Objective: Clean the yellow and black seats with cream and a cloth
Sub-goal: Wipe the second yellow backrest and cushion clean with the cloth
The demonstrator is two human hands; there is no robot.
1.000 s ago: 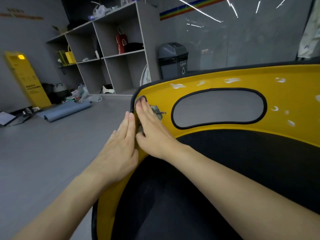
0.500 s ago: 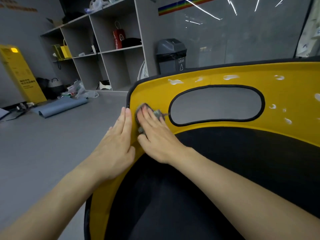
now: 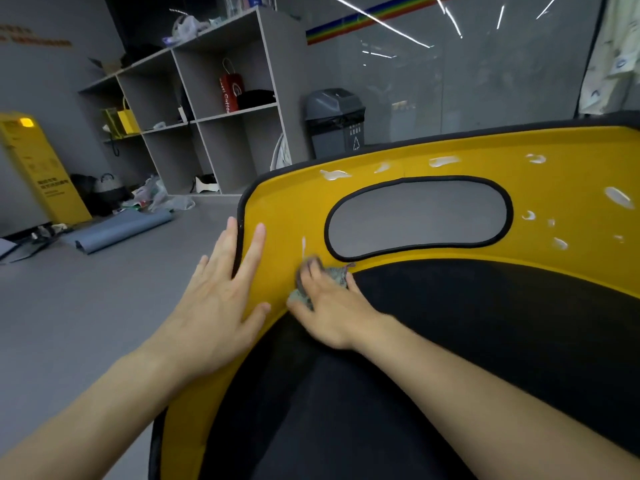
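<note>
The yellow seat back [image 3: 433, 161] with black trim and an oval cut-out curves around a black cushion [image 3: 485, 323]. White cream blobs [image 3: 334, 174] dot the yellow top band and right side; a thin white streak runs just above my right hand. My right hand [image 3: 332, 306] presses a small grey patterned cloth [image 3: 334, 273] onto the yellow surface where it meets the black cushion, below the cut-out's left end. My left hand [image 3: 221, 292] lies flat with fingers spread over the seat's left edge, holding nothing.
Grey shelving [image 3: 225, 109] with bags stands behind the seat, and a dark bin [image 3: 336, 123] is against the glass wall. A yellow kiosk [image 3: 38, 171], a rolled grey mat [image 3: 117, 232] and clutter lie on the grey floor at left.
My right hand and the cloth slid down and to the right, from the seat's upper left corner to the yellow-black border. My left hand spread its fingers across the edge.
</note>
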